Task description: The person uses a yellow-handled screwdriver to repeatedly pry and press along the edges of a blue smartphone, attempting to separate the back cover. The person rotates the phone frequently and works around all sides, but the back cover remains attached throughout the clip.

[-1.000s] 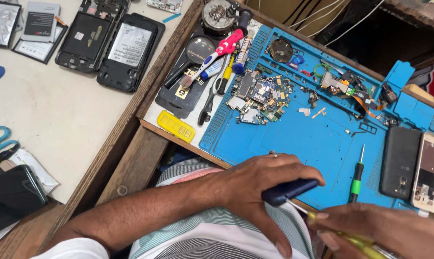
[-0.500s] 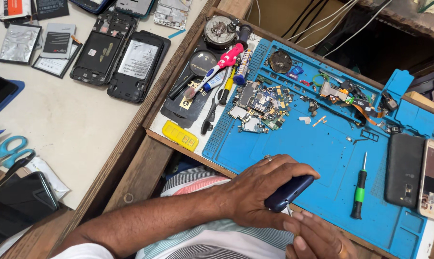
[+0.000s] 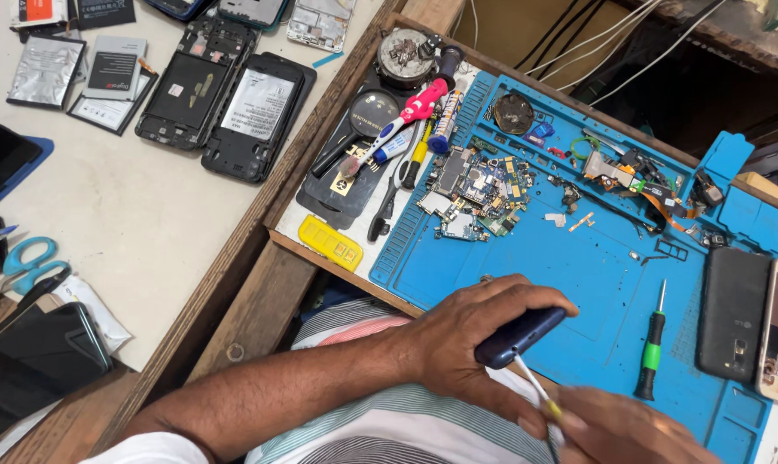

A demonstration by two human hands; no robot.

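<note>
My left hand point(image 3: 479, 339) grips a dark blue phone point(image 3: 519, 336) edge-on over the near edge of the blue work mat point(image 3: 578, 266). My right hand point(image 3: 625, 430) sits at the bottom edge, just under the phone, pinching a thin tool with a yellow grip point(image 3: 542, 402); its metal tip touches the phone's lower edge. A green-handled screwdriver point(image 3: 652, 342) lies on the mat to the right of both hands.
Circuit boards and small parts point(image 3: 473, 193) are piled on the mat's far side. Two phones point(image 3: 754, 326) lie at the right. A magnifier, toothbrush and tweezers point(image 3: 380, 142) sit by a yellow case point(image 3: 330, 243). Opened phones point(image 3: 225, 103), batteries and scissors point(image 3: 24, 262) lie on the white table.
The view has tilted slightly. My right hand has come in under the phone, and the thin tool's tip now meets the phone's lower edge. My left hand keeps its hold.
</note>
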